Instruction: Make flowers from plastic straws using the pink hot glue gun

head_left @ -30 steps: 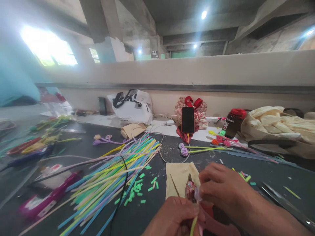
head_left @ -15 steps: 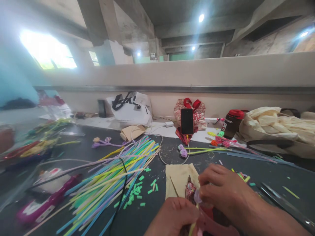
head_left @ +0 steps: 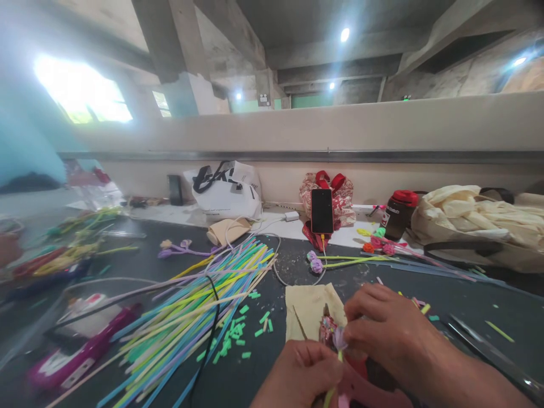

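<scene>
At the bottom centre, my left hand (head_left: 304, 371) pinches a yellow-green stem (head_left: 330, 394). My right hand (head_left: 382, 323) is closed on a small purple flower (head_left: 339, 338) at the top of that stem, its fingers hiding part of the flower. Just beneath and behind the hands are pliers (head_left: 327, 326) with a patterned red part and a pointed metal tip, lying over a beige cloth (head_left: 297, 300). A pink handle (head_left: 365, 391) shows below my right hand. A thin pointed tool (head_left: 300, 322) rests on the cloth beside my left fingers.
Pastel stems (head_left: 191, 317) and green scraps (head_left: 236, 334) spread to the left, near a magenta glue gun (head_left: 85, 354). Finished-looking purple flowers (head_left: 315, 263) lie ahead, below a propped phone (head_left: 322, 211). Scissors (head_left: 488, 351) are at right. A person's hand (head_left: 9, 249) is far left.
Both hands keep their hold and have barely shifted. Slightly more of the purple flower shows between the fingers. The view has moved very slightly.
</scene>
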Available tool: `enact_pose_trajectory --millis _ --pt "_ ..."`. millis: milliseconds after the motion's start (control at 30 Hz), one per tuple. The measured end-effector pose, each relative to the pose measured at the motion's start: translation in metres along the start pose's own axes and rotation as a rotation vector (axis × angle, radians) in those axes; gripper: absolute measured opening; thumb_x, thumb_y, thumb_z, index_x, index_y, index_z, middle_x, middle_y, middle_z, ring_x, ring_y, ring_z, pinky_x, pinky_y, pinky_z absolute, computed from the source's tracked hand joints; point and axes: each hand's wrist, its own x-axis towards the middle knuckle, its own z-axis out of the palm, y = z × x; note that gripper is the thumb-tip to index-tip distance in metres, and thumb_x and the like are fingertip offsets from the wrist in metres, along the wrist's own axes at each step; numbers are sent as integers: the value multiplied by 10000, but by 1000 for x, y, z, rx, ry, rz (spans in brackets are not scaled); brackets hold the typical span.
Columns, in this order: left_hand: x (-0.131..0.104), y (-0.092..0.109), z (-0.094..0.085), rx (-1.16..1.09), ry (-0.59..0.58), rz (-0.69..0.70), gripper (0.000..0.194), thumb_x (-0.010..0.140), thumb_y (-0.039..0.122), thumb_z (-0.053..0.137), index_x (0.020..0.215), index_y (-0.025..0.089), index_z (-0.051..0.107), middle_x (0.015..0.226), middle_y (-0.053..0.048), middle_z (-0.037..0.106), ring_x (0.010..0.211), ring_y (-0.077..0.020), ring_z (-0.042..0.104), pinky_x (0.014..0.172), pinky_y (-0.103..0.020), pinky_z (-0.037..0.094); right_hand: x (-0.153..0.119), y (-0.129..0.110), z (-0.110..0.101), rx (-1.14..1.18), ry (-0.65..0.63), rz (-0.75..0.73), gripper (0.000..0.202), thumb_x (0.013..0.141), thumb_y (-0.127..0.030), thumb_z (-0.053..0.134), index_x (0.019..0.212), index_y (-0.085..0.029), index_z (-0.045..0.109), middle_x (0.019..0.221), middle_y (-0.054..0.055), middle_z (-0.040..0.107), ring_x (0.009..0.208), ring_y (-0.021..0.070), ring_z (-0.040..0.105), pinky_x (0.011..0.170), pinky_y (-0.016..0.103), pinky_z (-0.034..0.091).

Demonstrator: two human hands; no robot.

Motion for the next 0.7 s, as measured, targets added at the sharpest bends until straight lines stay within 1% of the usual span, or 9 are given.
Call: enact_pose_trajectory --millis 67,167,300,367,433,500,600,667,700 --pt "0 -1 0 -15 -4 6 277 610 409 620 562 140 576 346 82 431 306 -30 255 372 -217 100 0 0 0 -3 21 1 214 743 -55 483 654 -211 601 693 1 598 644 142 470 579 276 297" --pt "0 1 -1 -75 -10 6 249 623 370 615 543 137 579 362 62 475 311 -35 298 366 -210 118 1 0 -3 -1 28 -16 213 738 -53 494 677 -215 618 693 0 605 633 136 476 573 267 315" --pt "0 4 0 -141 -25 14 267 588 383 656 539 129 587 376 50 506 321 -38 335 368 -203 141 1 -2 -10 14 27 -21 224 747 -56 501 716 -228 640 686 -10 610 617 121 484 560 245 338" --pt "0 4 0 -165 -34 20 298 549 405 690 523 130 580 376 48 504 326 -39 341 366 -202 141 -1 -3 -12 18 59 -5 237 762 -57 491 734 -236 644 684 -12 597 625 120 494 560 239 352" --pt "-1 4 -1 -205 -57 28 333 530 430 712 508 130 569 372 49 494 323 -36 333 363 -204 134 -4 -3 -14 54 109 31 231 785 -71 491 806 -241 646 729 -1 591 664 122 520 579 230 387" --pt "-1 2 -1 -259 -84 39 363 537 457 715 546 117 587 364 55 476 316 -33 315 362 -206 125 -8 -2 -15 120 183 122 213 812 -110 500 891 -249 640 807 14 594 725 126 555 615 220 430" --pt "0 -1 -3 -322 -55 65 415 536 492 720 655 108 615 367 59 472 330 -38 321 379 -197 149 -12 1 -10 247 286 358 166 815 -200 528 919 -266 639 899 16 604 796 144 596 640 206 478" --pt "1 -2 -4 -324 4 83 434 506 508 735 645 119 602 389 55 481 348 -39 332 389 -192 161 -13 1 -1 373 281 498 214 778 -224 557 977 -267 620 908 12 621 784 157 614 623 208 503" --pt "1 -2 -3 -312 34 96 438 492 515 740 617 124 587 400 54 482 352 -37 331 390 -191 158 -12 0 4 444 264 556 275 752 -222 572 1023 -262 600 908 11 630 770 161 620 615 212 512"
